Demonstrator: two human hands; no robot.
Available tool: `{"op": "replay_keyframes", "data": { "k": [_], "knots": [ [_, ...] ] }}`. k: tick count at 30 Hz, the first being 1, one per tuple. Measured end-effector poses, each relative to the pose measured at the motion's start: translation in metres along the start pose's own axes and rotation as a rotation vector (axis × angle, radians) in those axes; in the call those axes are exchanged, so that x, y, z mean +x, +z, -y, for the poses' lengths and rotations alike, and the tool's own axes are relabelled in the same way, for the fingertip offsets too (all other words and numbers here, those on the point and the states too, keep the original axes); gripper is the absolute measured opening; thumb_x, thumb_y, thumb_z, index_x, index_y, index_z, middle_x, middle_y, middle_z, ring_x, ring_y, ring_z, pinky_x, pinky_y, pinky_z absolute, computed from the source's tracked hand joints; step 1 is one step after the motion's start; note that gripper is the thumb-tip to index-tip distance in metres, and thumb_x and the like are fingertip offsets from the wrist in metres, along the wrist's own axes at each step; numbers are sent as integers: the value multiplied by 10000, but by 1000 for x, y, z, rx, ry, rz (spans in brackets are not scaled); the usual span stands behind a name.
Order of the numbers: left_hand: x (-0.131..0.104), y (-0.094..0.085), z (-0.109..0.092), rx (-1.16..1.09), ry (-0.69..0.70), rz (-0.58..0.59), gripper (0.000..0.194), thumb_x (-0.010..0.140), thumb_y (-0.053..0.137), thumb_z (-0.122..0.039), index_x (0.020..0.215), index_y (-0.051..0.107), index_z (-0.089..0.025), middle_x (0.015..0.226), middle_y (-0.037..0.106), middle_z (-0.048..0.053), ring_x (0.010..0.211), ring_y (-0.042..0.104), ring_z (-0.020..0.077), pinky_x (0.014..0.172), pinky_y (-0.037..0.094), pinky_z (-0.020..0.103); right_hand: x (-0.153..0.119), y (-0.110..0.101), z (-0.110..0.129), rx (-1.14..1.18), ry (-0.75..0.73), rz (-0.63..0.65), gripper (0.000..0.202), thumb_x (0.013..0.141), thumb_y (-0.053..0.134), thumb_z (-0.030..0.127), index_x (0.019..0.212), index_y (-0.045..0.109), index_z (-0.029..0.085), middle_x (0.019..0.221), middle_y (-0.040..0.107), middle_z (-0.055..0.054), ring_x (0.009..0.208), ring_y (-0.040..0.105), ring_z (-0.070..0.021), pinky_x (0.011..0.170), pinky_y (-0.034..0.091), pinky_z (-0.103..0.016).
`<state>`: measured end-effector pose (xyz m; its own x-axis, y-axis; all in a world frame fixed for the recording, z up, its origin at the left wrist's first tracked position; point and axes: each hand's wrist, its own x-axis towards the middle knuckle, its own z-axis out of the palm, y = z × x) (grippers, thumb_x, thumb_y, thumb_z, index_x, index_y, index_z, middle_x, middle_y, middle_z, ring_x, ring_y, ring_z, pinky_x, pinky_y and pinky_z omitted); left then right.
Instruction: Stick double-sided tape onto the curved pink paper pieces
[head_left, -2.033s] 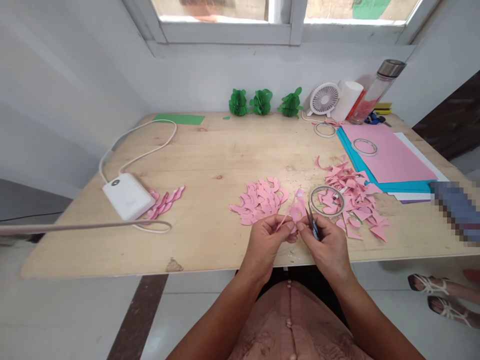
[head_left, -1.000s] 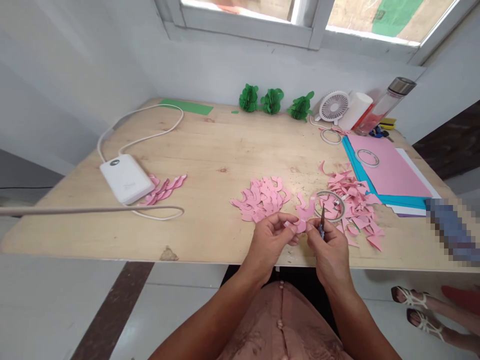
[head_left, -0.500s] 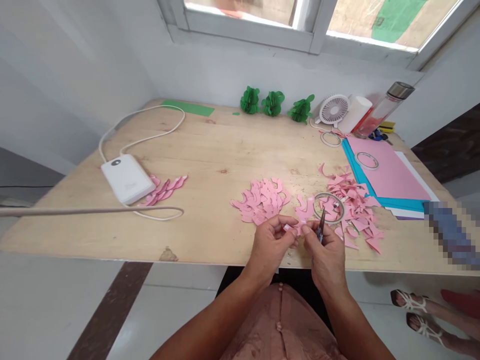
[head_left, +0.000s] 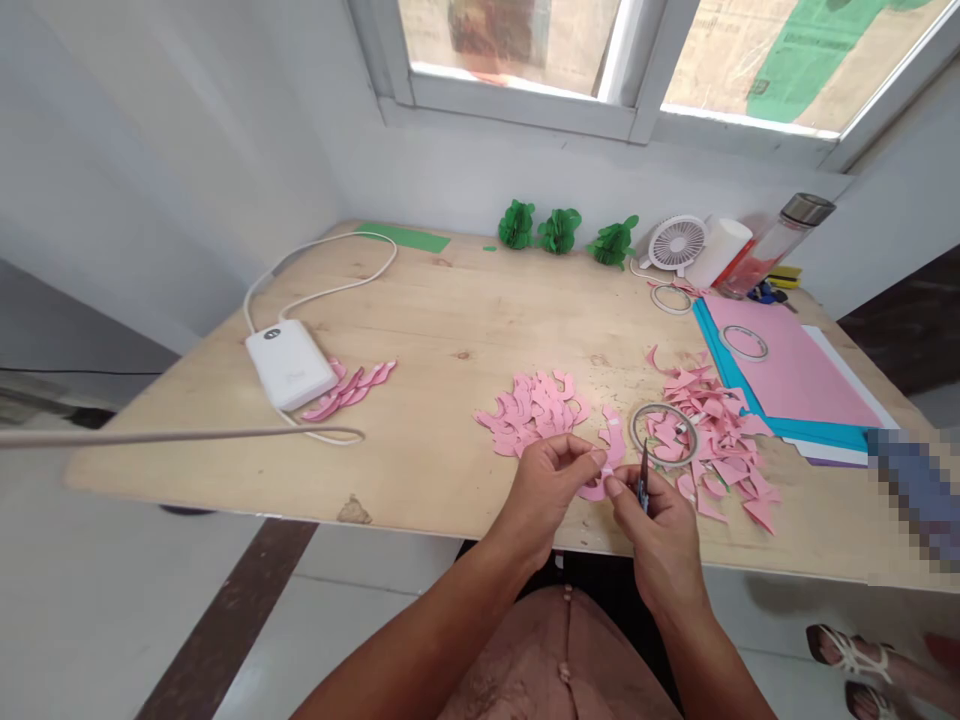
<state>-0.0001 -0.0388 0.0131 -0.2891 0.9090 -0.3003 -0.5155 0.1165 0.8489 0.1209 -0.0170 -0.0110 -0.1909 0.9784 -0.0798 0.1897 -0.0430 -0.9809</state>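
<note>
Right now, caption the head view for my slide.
Left hand and right hand pinch pink paper; the right also holds scissors.

A passage lies across bare table [head_left: 435, 400] between the pink strips [head_left: 363, 382] by the white box [head_left: 292, 366] and heaped pink cutouts [head_left: 529, 410].

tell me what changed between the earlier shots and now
The left hand moved right, pinching the pink piece nearer the right hand; the white bit it showed half a second ago is no longer visible. Over two seconds the scissors swung from leaning left to nearly upright. Unchanged: scissors in the right hand, pink pile and tape rolls in place.
</note>
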Motion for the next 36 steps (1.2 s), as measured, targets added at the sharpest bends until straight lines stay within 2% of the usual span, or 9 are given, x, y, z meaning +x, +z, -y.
{"op": "replay_keyframes", "data": {
  "k": [4,8,12,16,21,25,28,32,36],
  "knots": [
    [2,-16,-9,65,77,-27,178,668,688,-282,576,621,-145,555,563,-5,564,489,103,594,396,225,0,-5,-2,-42,17,-7,220,739,634,384,742,627,165,585,500,26,492,353,-101,457,245,-235],
    [7,-62,-22,255,196,-241,171,641,702,-304,610,637,-149,581,591,3,561,506,116,554,393,224,1,-12,-6,-60,23,-20,242,735,640,404,752,650,164,627,537,5,498,356,-105,456,251,-240],
    [9,-118,-33,597,272,-465,158,681,650,-319,637,630,-169,614,625,4,585,549,141,569,402,240,2,-16,-10,-71,7,-27,233,733,646,406,756,664,175,682,572,-6,519,379,-111,464,272,-242],
    [11,-150,-42,1127,224,-564,145,733,577,-312,659,634,-201,642,671,19,641,601,193,585,384,269,1,-16,-11,-80,4,-40,225,724,660,406,751,663,183,699,588,-8,548,407,-117,474,286,-242],
    [20,-161,-46,1537,170,-721,219,813,479,-324,833,660,-202,817,707,86,771,627,277,608,383,326,0,-17,-12,-84,19,-32,238,729,660,419,761,657,183,692,577,-8,537,394,-113,468,286,-245],
    [23,-165,-40,1696,389,-864,347,833,467,-255,1141,584,-145,1128,628,166,1034,557,319,745,406,371,1,-18,-14,-96,17,-37,255,732,655,428,765,659,175,708,578,-18,542,399,-115,473,298,-248],
    [21,-165,-33,1801,487,-851,280,844,468,-242,1047,633,-144,1089,637,161,1023,535,327,823,369,411,2,-18,-15,-97,17,-37,258,733,652,429,762,662,173,702,577,-16,542,401,-114,476,304,-244],
    [22,-170,-26,1880,469,-753,244,871,449,-273,886,672,-175,924,690,115,894,569,308,809,324,442,3,-18,-17,-123,38,-35,264,726,654,428,768,662,167,685,574,-12,533,403,-110,465,299,-233],
    [34,-186,-35,1885,431,-786,268,885,428,-277,851,675,-176,935,700,118,928,571,310,802,319,432,3,-19,-19,-107,41,-32,283,727,649,434,781,659,157,687,576,-18,518,406,-108,443,285,-231]
  ]
}}
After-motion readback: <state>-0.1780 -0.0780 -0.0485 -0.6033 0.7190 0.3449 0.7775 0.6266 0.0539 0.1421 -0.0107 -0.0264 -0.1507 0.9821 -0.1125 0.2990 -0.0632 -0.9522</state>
